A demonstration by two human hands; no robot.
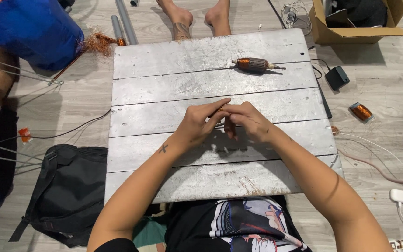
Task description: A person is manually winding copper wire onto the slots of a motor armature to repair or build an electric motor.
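We saw a copper-wound armature lying on the worktop, a black bag and a cardboard box on the floor.

A low table of whitewashed planks stands on a grey wood floor and bears one copper-wound motor armature near its far edge, while a black bag lies beside it.

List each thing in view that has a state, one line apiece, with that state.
Left hand: fingers pinched on a small item, hidden between both hands.
Right hand: closed on the same item.
Motor armature: lying on its side on the board, untouched.
Wooden board: flat, worn grey.
Cardboard box: open.
Copper wire spool: lying on the floor.
Black bag: slumped on the floor.
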